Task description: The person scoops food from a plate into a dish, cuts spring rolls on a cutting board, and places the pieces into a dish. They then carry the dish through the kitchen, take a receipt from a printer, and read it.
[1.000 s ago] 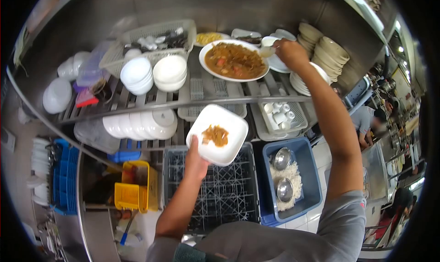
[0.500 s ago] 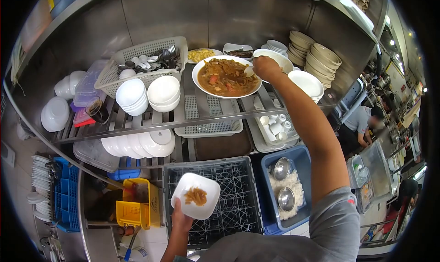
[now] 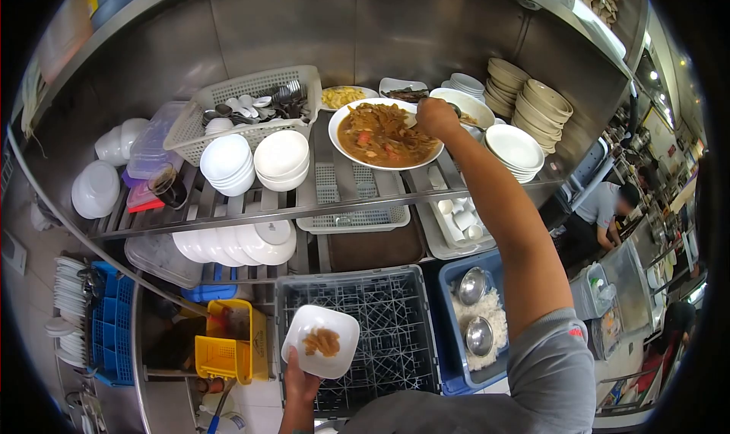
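My left hand (image 3: 301,379) grips the edge of a small square white bowl (image 3: 342,324) above the grey rack. A small portion of brown stewed food (image 3: 322,342) lies in the bowl. On the upper shelf, my right hand (image 3: 439,119) is closed around a spoon (image 3: 411,120), mostly covered by the fingers. The spoon's head dips into the right side of a stew in brown sauce with red pieces (image 3: 380,139). A large round white plate (image 3: 340,151) holds this stew. Right behind my hand sits another white bowl (image 3: 473,99) with some food in it.
Stacked white bowls (image 3: 281,156) and a cutlery basket (image 3: 190,130) stand left on the shelf (image 3: 266,218). Plates (image 3: 513,147) and beige bowls (image 3: 541,107) are stacked right. Below are a grey rack (image 3: 357,276) and a blue tub (image 3: 494,267) with rice and metal bowls. Another person (image 3: 601,206) bends at far right.
The small bowl in my left hand is slightly lower and tilted differently. My right hand stays at the stew with the spoon, moved only a little. The whole view has shifted slightly.
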Available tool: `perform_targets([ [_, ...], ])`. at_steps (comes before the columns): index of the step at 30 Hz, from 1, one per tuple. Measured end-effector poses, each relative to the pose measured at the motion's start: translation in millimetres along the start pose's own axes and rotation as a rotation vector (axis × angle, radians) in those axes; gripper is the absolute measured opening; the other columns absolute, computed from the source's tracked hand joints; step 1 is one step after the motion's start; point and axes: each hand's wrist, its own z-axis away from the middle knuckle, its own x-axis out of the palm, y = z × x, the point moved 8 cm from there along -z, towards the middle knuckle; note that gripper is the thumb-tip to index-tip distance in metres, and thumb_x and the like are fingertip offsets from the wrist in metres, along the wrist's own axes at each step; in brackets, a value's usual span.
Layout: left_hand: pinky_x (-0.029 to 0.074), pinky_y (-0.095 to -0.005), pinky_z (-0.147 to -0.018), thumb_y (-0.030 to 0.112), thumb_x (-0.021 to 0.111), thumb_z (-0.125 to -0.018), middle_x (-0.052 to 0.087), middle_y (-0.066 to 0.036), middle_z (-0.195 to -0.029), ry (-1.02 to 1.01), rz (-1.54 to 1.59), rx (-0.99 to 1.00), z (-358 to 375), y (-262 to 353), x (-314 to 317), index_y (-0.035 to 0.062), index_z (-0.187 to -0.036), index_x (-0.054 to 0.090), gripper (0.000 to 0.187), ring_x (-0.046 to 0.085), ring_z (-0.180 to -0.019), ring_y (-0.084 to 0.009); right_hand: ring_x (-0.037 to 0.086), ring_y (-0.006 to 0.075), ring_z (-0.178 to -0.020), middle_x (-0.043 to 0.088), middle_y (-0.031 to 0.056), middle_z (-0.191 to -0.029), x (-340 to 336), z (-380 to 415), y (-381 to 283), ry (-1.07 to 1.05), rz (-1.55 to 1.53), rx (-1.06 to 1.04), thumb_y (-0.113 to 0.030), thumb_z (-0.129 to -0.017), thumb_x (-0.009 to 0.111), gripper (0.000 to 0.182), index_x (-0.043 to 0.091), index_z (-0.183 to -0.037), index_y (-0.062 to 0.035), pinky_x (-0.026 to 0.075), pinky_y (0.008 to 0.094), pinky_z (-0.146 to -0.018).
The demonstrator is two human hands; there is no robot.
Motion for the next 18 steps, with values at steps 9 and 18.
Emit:
perform_targets([
  [9,0.044,-0.046,-0.092,0.054,0.05,-0.084,0.043,-0.012,-0.13,0.055,0.001,-0.029,5.5,-3.0,5.1,0.0084,-0.136,0.029,0.072,0.047,-0.116,-0.03,0.062,0.0362,-0.084,0.064,0.0218,-0.086,9.7,1.6,8.6,0.07,-0.22,0.145,-0.02,-0.082,0.045,0.028,0.064,-0.086,-0.0007,0.048,0.0427,-0.078],
  [18,0.044,-0.0478,-0.091,0.052,0.047,-0.087,0.043,-0.011,-0.13,0.036,0.045,-0.035,2.0,-9.4,-1.3,0.0096,-0.135,0.03,0.067,0.047,-0.116,-0.0302,0.063,0.0331,-0.082,0.064,0.02,-0.084,9.6,6.5,-10.1,0.08,-0.42,0.007,-0.017,-0.078,0.056,0.02,0.066,-0.091,-0.0061,0.048,0.0386,-0.077],
])
